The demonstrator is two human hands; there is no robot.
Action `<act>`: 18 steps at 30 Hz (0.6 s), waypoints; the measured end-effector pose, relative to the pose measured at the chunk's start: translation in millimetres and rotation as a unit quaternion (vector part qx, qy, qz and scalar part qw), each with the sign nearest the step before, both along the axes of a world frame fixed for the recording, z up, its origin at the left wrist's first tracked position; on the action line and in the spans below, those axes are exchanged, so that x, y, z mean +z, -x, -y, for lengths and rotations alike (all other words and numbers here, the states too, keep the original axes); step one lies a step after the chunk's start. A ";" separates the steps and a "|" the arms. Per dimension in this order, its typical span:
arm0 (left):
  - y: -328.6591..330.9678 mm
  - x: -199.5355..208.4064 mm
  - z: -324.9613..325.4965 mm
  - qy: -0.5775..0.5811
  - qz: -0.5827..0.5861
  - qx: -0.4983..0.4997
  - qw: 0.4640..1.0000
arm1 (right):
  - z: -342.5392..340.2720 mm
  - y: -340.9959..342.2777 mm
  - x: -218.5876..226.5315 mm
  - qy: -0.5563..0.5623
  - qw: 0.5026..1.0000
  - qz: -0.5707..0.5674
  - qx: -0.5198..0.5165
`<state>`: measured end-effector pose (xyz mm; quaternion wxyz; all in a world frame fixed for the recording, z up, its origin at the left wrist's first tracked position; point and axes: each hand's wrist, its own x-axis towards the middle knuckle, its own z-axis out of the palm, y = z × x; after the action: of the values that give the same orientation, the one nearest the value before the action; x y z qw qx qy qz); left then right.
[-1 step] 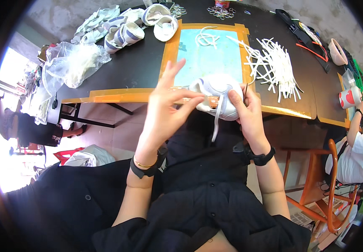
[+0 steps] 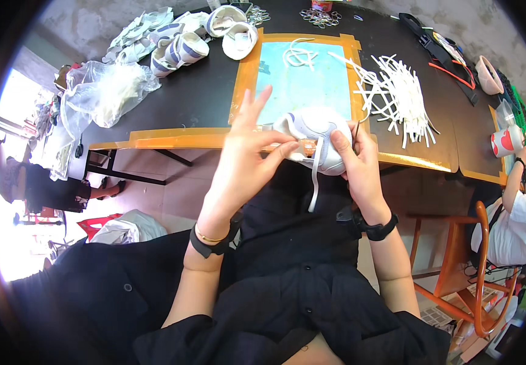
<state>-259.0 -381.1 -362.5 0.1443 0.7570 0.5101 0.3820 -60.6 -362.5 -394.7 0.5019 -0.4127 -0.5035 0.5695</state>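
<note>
Both hands on a small white shoe, held at the near table edge, 12 o'clock from my chest, over my lap.

Right hand: fingers closed around the shoe's right side, thumb on top, cupping it. Looks like a thin dark tool pokes up from that hand at 12 o'clock; too small to be sure.

Left hand: thumb and forefinger pinched on the shoe's left side where an orange bit shows. The other fingers are spread, pointing to 12 o'clock.

A white lace hangs from the shoe straight down to 6 o'clock, loose over my black clothes.

Doing it well, my judgement:
- keep the right-hand cup firm so the shoe doesn't rotate while the left pinches
- keep the pinch close to the shoe for control
- watch the dangling lace end, easy to snag on a sleeve
- keep the spread fingers out of the sight line

Around:
- blue mat at 12 o'clock of the shoe
- pile of white laces at 1 o'clock
- more white shoes at 10–11 o'clock
- clear plastic bag at 9–10 o'clock
- another person seated at 3–4 o'clock, by an orange chair
</note>
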 end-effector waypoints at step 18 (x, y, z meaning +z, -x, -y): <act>-28.7 -37.1 -20.3 0.065 0.259 -0.092 0.959 | 8.3 11.5 2.4 -0.048 0.997 0.000 -0.060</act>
<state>-230.3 -360.8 -399.5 0.3543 0.6650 0.4073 0.5161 -72.1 -370.9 -392.3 0.5545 -0.4180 -0.5043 0.5133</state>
